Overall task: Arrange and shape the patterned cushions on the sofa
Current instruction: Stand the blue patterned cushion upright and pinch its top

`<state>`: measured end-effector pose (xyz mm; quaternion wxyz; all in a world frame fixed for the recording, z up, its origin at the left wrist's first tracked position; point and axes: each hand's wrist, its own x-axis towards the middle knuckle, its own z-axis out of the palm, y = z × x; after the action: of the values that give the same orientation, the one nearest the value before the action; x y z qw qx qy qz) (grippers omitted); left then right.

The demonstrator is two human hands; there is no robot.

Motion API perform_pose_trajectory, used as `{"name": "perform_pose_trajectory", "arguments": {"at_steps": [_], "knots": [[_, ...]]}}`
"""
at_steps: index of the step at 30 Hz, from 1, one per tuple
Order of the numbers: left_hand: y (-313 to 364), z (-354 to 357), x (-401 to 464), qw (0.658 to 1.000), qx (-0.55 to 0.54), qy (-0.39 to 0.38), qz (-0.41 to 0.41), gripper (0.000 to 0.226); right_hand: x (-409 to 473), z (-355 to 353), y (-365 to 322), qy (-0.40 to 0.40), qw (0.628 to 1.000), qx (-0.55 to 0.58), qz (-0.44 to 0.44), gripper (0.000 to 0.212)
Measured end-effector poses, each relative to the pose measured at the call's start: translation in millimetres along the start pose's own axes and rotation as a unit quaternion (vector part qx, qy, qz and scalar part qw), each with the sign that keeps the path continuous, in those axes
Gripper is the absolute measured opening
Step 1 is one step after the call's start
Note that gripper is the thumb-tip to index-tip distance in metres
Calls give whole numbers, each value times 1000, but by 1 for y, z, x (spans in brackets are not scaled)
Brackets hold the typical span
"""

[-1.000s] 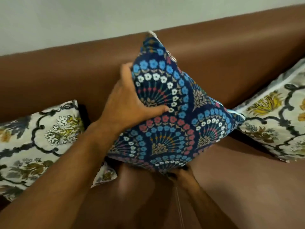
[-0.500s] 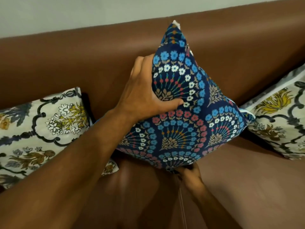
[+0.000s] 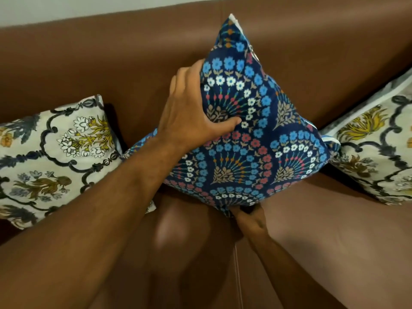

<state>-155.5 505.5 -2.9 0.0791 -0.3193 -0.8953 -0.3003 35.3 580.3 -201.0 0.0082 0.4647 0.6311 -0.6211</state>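
A dark blue cushion with blue, white and red flower fans stands on one corner against the brown sofa back. My left hand grips its upper left edge, thumb across the front and fingers behind. My right hand pinches the bottom corner from below, its fingers mostly hidden under the fabric. A white zip edge shows at the top corner.
A cream floral cushion leans at the left of the sofa. Another cream floral cushion leans at the right, touching the blue one's right corner. The brown seat spreads out in front.
The blue cushion has been turned more upright on its corner and shifted slightly right. My left hand has slid up along its left edge. My right hand stays at the bottom corner.
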Motion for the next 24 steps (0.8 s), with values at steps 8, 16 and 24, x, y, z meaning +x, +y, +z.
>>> {"name": "perform_pose_trajectory", "arguments": {"at_steps": [8, 16, 24], "knots": [[17, 18, -47, 993, 64, 99, -8, 77, -14, 7, -5, -40, 965, 157, 207, 25], [-16, -16, -84, 998, -13, 28, 57, 72, -51, 17, 12, -11, 960, 212, 181, 10], [-204, -165, -206, 942, 17, 171, -289, 125, -104, 139, 5, -116, 986, 64, 98, 46]]}}
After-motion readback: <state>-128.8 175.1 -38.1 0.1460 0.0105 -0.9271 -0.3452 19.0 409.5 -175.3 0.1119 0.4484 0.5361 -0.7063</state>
